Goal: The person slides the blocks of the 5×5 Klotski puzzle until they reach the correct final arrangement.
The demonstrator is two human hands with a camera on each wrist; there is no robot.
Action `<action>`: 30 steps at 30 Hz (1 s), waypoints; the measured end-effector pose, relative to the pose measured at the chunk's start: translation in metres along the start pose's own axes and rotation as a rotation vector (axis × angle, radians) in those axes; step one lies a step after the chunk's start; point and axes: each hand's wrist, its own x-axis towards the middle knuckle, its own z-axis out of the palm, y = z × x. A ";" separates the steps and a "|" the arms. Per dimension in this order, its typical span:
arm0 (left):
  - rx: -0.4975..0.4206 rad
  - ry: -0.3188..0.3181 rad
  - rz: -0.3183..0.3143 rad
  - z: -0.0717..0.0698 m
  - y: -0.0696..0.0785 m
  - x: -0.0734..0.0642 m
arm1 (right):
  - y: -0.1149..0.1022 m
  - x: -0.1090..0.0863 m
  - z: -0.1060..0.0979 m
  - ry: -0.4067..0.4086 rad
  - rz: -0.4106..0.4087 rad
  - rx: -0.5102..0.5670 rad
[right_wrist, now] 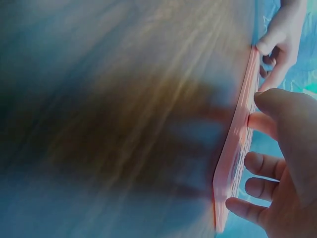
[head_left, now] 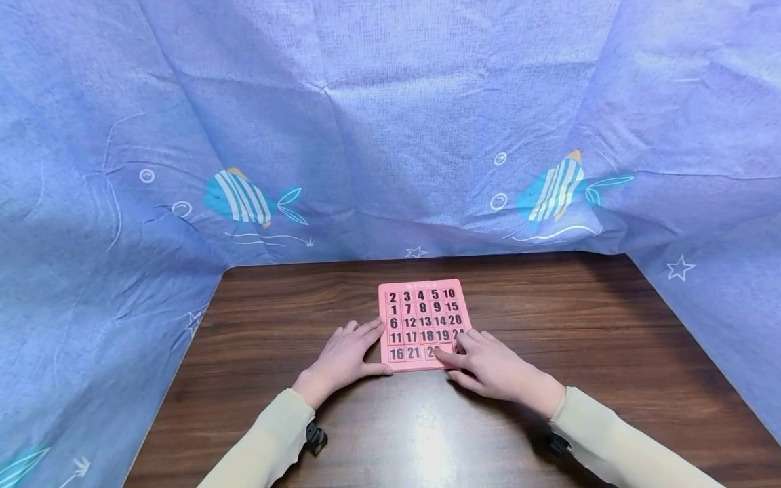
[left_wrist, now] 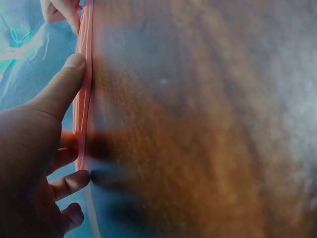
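A pink number slide puzzle lies flat on the table, its black-numbered tiles set in rows. My left hand holds it by the near left corner, thumb at the near edge and fingers along the left side. With an extended index finger, my right hand touches a tile in the nearest row, partly covering its number. A narrow gap separates that tile from the 21 tile. The right thumb is by the near edge; other right fingers lie over the right side, hiding tiles there.
The brown wood-grain table extends around the puzzle, with a bright reflection in front. Blue cloth printed with striped fish hangs behind the table and down both sides. Dark wrist devices show under the left sleeve and right sleeve.
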 end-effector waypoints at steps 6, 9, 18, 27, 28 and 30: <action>-0.012 -0.018 -0.014 -0.002 0.001 0.000 | -0.005 0.005 0.001 0.011 -0.005 -0.006; -0.011 -0.025 -0.021 -0.002 0.001 0.000 | 0.000 0.000 -0.002 0.039 0.005 0.017; -0.011 -0.033 -0.014 -0.002 0.001 0.000 | 0.027 -0.030 -0.012 0.071 0.057 0.015; -0.010 -0.029 -0.017 -0.002 0.001 0.001 | 0.018 -0.024 -0.005 0.051 0.025 0.017; -0.015 -0.032 -0.021 -0.002 0.001 0.001 | 0.016 -0.023 -0.004 0.047 0.021 0.017; -0.021 -0.038 -0.026 -0.002 0.002 0.001 | 0.015 -0.020 -0.003 0.037 0.016 0.013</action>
